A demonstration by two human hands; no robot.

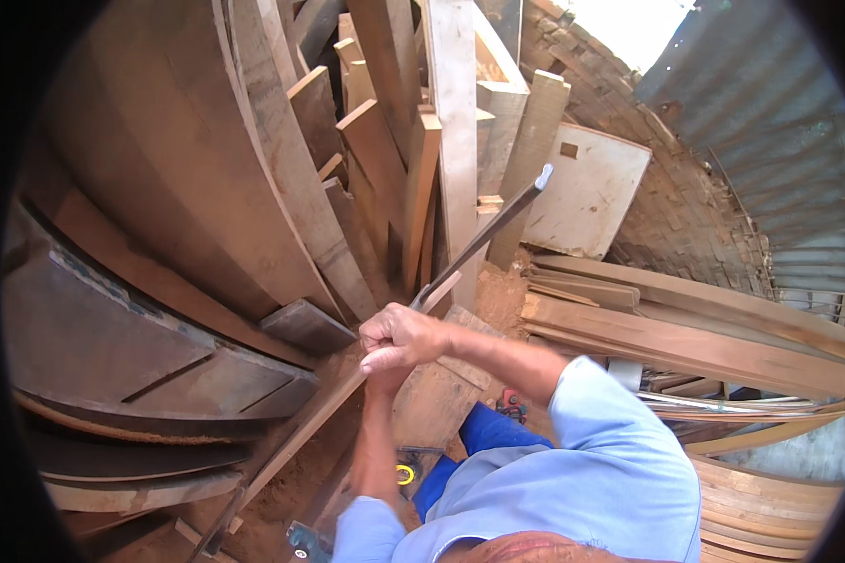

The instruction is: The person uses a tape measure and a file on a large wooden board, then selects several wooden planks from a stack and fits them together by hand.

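My two hands meet near the middle of the view, one against the other. My right hand (407,336) is curled into a closed grip on a long, narrow bar (483,235). The bar is dark, with a pale whitish tip at its upper right end. It runs on a slant beside a long wooden strip (300,433) that reaches to the lower left. My left hand (386,378) is closed just below the right one, along the same line. The right hand and wrist cover part of it, so most of its fingers are hidden.
Wooden boards (422,188) stand upright ahead. Large curved panels (188,159) lean at the left. Stacked planks (695,328) lie at the right, near a brick wall (704,197) and corrugated metal sheet (770,122). A yellow tape roll (405,475) and a teal tool (305,542) are low.
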